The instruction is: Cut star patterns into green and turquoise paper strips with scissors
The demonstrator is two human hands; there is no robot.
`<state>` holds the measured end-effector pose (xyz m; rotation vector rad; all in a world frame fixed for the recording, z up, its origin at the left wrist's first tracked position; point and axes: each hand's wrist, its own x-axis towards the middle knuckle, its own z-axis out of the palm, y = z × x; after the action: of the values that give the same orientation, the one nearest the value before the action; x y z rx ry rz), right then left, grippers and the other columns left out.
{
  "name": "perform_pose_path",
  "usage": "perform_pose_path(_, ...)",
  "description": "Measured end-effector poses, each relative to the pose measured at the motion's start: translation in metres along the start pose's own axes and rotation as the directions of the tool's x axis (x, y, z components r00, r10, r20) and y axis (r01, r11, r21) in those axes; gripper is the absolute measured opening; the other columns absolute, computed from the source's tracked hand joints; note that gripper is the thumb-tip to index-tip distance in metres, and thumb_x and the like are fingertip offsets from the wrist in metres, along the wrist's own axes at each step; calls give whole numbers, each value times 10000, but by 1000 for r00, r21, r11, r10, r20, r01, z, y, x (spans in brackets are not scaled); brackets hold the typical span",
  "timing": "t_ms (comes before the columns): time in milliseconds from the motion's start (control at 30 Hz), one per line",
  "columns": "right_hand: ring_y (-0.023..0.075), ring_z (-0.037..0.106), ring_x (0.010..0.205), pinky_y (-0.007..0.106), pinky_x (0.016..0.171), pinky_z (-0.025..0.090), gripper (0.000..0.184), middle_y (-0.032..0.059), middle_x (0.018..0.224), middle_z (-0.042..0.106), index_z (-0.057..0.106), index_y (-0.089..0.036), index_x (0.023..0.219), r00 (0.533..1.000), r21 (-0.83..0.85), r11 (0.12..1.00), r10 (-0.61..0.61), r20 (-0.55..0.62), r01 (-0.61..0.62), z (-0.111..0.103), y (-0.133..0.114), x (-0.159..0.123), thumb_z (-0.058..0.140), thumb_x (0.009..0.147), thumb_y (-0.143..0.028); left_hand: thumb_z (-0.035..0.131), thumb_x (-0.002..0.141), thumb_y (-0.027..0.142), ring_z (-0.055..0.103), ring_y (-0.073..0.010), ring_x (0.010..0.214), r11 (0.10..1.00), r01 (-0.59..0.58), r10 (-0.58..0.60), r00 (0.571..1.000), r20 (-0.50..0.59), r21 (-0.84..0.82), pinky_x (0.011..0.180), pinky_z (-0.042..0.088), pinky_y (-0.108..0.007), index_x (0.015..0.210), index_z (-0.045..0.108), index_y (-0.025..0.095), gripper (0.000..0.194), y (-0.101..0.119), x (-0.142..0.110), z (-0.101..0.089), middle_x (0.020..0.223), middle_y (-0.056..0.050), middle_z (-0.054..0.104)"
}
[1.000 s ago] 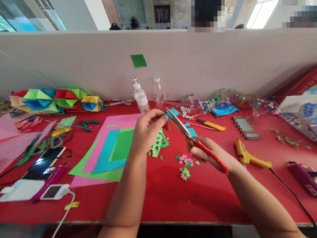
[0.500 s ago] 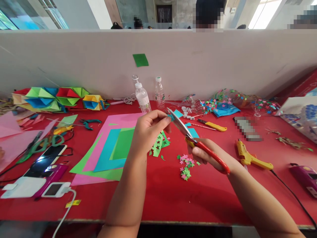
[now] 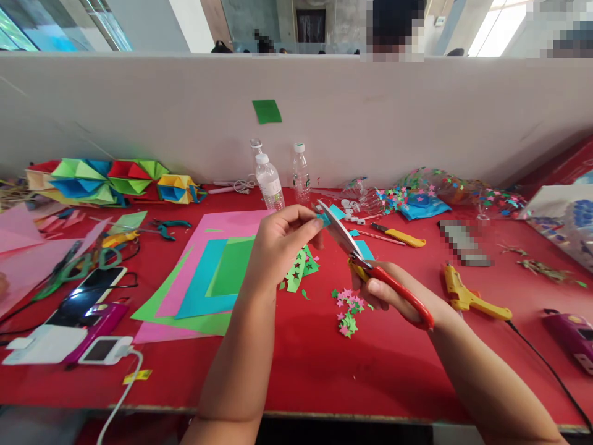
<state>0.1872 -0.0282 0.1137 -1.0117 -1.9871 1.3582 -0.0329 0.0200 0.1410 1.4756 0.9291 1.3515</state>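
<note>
Between the thumb and fingers of my left hand [image 3: 288, 241] is a small piece of blue paper [image 3: 324, 219]. My right hand [image 3: 377, 290] grips red-handled scissors [image 3: 345, 238], their blades pointing up and left beside the blue paper. Whether the blades touch the paper I cannot tell. On the table below lie green paper scraps with star-shaped holes [image 3: 296, 272], partly behind my left hand. A small heap of pink and green paper stars [image 3: 348, 309] is near my right hand. More blue paper pieces [image 3: 364, 250] lie behind the scissors.
Coloured paper sheets [image 3: 199, 281] lie left of my left arm. Plastic bottles [image 3: 270, 182] stand by the partition. A yellow utility knife [image 3: 399, 235] and a glue gun [image 3: 472, 300] with its cord are on the right. Phones, pliers [image 3: 167, 230] and green-handled scissors [image 3: 76, 272] are on the left.
The scissors have shifted very slightly to the right and their blades look a little further apart. My left hand keeps its hold on the blue paper. The view has tilted slightly.
</note>
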Motion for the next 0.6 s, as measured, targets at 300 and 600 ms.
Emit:
perform_pose_path(300, 105, 407, 485, 268, 483, 318, 645, -31, 544, 454, 409, -216, 718, 988, -51, 987, 147, -50, -150, 4, -6, 2, 384, 825, -852, 657, 814, 238, 606, -106, 546, 1000, 7, -8, 1000, 12, 25, 552, 483, -241, 720, 650, 188, 107, 1, 1, -2, 577, 11, 638)
perform_pose_path(600, 95, 402, 477, 254, 468, 319, 592, -41, 547, 443, 404, -219, 695, 984, -56, 985, 161, -78, -165, 4, -10, 2, 480, 836, -789, 680, 796, 266, 597, -111, 532, 998, 27, -28, 999, 15, 60, 531, 487, -239, 720, 667, 187, 111, 1, 0, -7, 566, 8, 633)
